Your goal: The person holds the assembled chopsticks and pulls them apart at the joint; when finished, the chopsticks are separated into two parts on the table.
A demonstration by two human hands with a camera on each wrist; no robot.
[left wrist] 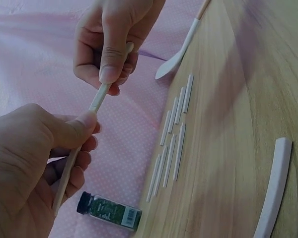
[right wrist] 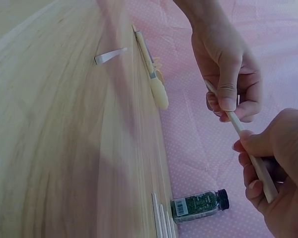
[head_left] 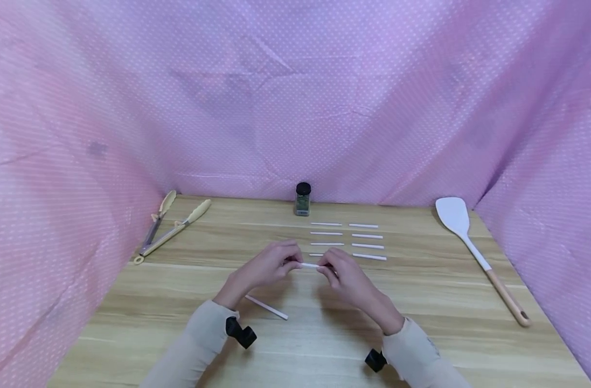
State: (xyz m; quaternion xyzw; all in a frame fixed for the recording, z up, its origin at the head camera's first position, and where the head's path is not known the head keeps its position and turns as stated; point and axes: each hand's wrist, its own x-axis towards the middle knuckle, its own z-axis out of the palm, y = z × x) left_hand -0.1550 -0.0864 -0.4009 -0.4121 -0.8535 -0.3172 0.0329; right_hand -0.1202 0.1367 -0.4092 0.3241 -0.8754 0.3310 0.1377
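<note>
Both hands hold one slender off-white stick, chopstick-like, raised over the table's middle. My left hand pinches its thinner part between thumb and fingers. The thicker part lies in the grip of my right hand, thumb on top. A short stretch shows between the two thumbs, with a faint line across it in the left wrist view. Under the left forearm a loose white stick rests on the table. Just beyond the hands, white sticks lie in two columns, the left ones thinner; the right hand partly hides one.
A black-capped jar of green flakes stands at the back edge. Spread tongs lie at the left. At the right is a white spatula with a wooden handle. Pink dotted cloth hangs behind and along both sides of the wooden table.
</note>
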